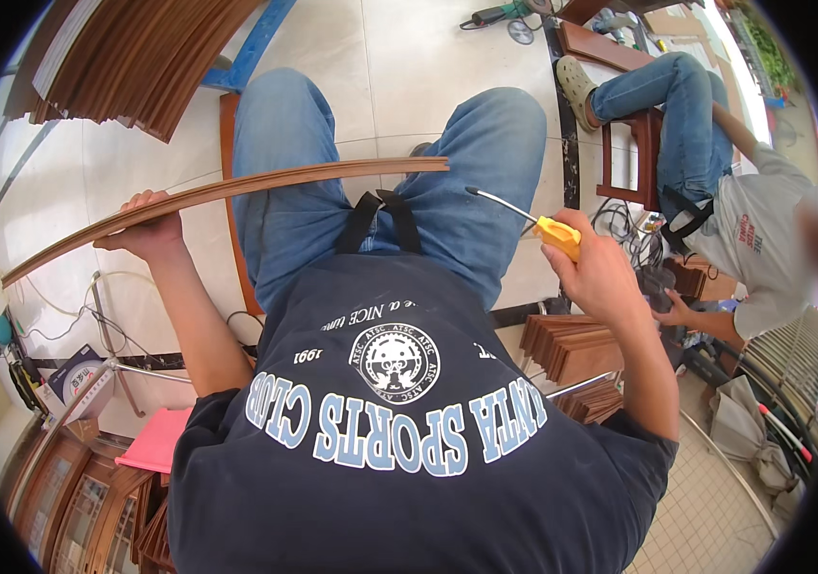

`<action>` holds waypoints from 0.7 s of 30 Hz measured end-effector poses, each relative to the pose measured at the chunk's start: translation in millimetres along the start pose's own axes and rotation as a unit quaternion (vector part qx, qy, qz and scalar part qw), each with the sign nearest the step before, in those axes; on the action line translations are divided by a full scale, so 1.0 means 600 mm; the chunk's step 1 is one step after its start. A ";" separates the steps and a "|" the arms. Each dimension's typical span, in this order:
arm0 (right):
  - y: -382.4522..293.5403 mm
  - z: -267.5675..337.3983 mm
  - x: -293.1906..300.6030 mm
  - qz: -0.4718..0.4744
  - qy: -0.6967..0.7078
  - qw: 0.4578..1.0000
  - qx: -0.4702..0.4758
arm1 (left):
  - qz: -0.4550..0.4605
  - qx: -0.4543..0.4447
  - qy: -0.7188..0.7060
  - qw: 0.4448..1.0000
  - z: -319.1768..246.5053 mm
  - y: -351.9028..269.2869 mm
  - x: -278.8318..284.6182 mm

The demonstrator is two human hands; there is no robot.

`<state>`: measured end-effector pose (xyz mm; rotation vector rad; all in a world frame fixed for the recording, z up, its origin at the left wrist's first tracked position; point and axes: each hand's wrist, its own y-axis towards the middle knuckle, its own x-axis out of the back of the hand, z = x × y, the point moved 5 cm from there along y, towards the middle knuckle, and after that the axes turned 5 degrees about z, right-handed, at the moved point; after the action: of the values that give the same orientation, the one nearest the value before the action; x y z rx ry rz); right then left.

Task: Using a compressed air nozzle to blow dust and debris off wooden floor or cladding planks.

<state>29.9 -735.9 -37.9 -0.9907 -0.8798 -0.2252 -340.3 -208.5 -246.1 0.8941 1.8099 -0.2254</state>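
Observation:
A long, narrow brown wooden strip [258, 185] with a grooved edge lies across my thighs, its right end over my right thigh. My left hand [145, 228] grips this strip near its left part, with the palm beneath it and the fingers curled over the far side. In my right hand [592, 269] is a screwdriver [549, 233] with a yellow handle. Its metal shaft points up and left, and the dark tip hangs over my right thigh, a little apart from the strip's right end.
A stack of brown wooden strips [143, 57] stands at the upper left by a blue metal frame [255, 46]. An angle grinder [502, 16] lies on the floor ahead. To the right a co-worker [710, 165] sits near tangled cables [617, 222] and stacked wooden pieces [567, 344].

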 end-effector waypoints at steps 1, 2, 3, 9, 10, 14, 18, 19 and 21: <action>-0.002 -0.006 -0.001 -0.002 0.001 1.000 -0.008 | 0.002 0.005 -0.006 1.000 0.033 0.026 -0.053; -0.005 -0.011 0.005 -0.047 0.028 0.998 -0.002 | -0.226 -0.043 0.116 0.966 0.054 0.041 -0.075; -0.007 -0.011 0.011 -0.091 0.057 0.994 0.011 | -0.439 -0.092 0.236 0.862 0.053 0.030 -0.111; 0.020 -0.015 0.031 -0.077 -0.002 0.997 -0.020 | -0.446 -0.081 0.247 0.856 0.040 0.027 -0.108; 0.032 -0.038 0.032 -0.040 -0.063 0.996 -0.051 | -0.465 -0.083 0.263 0.841 0.040 0.025 -0.104; -0.018 -0.057 0.041 0.181 -0.070 0.977 0.087 | -0.478 -0.090 0.253 0.836 0.046 0.013 -0.099; -0.012 -0.074 0.140 0.040 -0.156 0.973 -0.164 | -0.488 -0.103 0.254 0.828 0.032 -0.005 -0.079; -0.017 -0.080 0.137 0.040 -0.157 0.973 -0.162 | -0.474 -0.090 0.244 0.841 0.032 -0.005 -0.065; -0.036 -0.037 0.079 0.245 -0.044 0.965 0.085 | -0.460 -0.078 0.237 0.852 0.034 -0.005 -0.055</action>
<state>61.4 -755.8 5.1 -1.0293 -0.6945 0.3121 -322.0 -236.9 -226.7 -0.1323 2.5786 -0.4751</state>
